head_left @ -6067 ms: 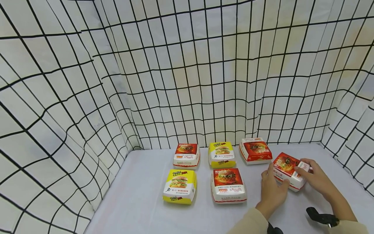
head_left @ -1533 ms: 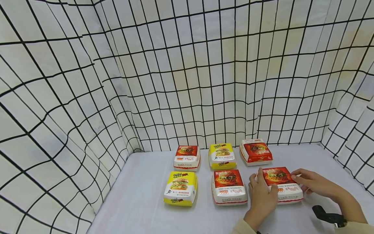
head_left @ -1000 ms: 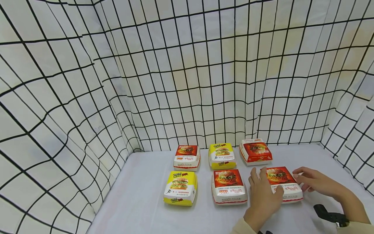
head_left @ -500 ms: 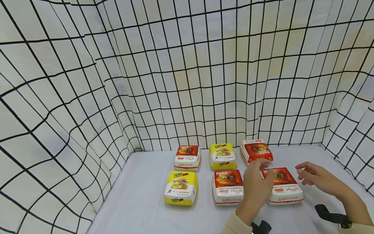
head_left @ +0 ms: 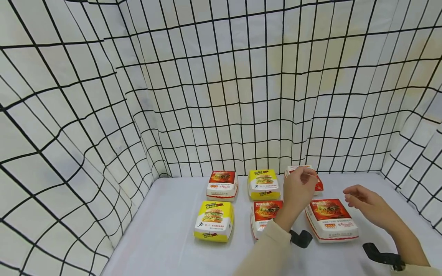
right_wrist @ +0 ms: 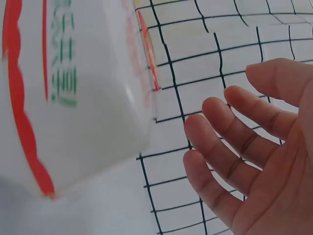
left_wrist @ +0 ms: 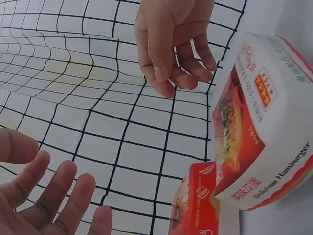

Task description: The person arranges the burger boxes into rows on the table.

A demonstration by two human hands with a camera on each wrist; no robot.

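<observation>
A red-and-white hamburger box [head_left: 332, 220] sits at the front right of the table, nearest to both hands. My left hand [head_left: 297, 189] is raised behind and left of it, overlapping the back right hamburger box [head_left: 318, 186] in the head view. Its relaxed fingers [left_wrist: 63, 191] hold nothing in the left wrist view. Just right of the front right box, my right hand [head_left: 367, 203] hovers with loosely bent fingers. The right wrist view shows a gap between those fingers [right_wrist: 225, 152] and the box's white side [right_wrist: 93, 117].
Another red-and-white box [head_left: 265, 211] at the front middle is partly hidden by the left forearm. Two yellow boxes [head_left: 214, 220] [head_left: 264, 184] and a red-and-white one [head_left: 222, 186] complete two rows on the white table [head_left: 155, 237]. Black-gridded white cloth [head_left: 224, 96] encloses the back and sides.
Both hands gripped the front right box earlier, and it shifted toward the front row and turned straight. They have since let go; the left hand has risen back and left, the right slightly away.
</observation>
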